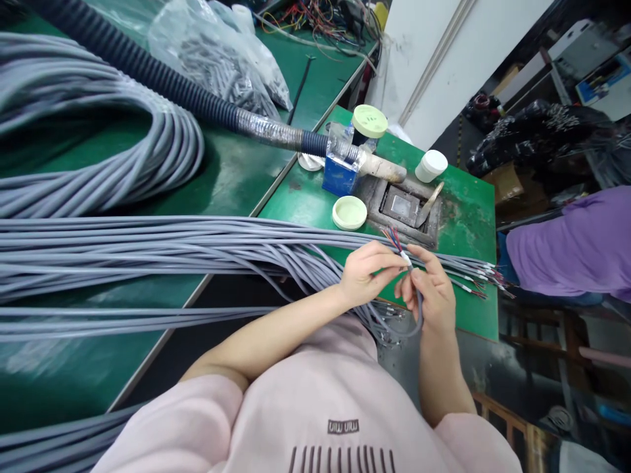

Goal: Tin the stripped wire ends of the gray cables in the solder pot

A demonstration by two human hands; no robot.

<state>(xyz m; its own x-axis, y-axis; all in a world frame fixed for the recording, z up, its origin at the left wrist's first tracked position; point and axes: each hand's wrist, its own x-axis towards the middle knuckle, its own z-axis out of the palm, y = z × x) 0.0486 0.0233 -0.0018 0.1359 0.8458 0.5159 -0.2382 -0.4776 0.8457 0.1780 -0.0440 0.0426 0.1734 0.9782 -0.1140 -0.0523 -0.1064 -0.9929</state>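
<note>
A grey multi-core cable [419,316] is held up in front of my chest, its stripped end pointing away from me. Thin red, blue and orange wires [393,238] fan out from a white section near that end. My left hand [371,272] pinches the white section between thumb and fingers. Just below it, my right hand [434,292] is closed on the grey jacket, and the cable loops down past the palm. Beneath both hands runs a thick bundle of grey cables [207,244], whose stripped ends [486,272] lie on the green board's right side.
Beyond my hands is a square metal pot [401,205] with a scraper [430,206] across it. A ribbed extraction hose [207,98] ends above it, by a blue box [339,176]. Nearby are a pale shallow dish [350,213] and white jar [431,165]. A person in purple [572,246] is at right.
</note>
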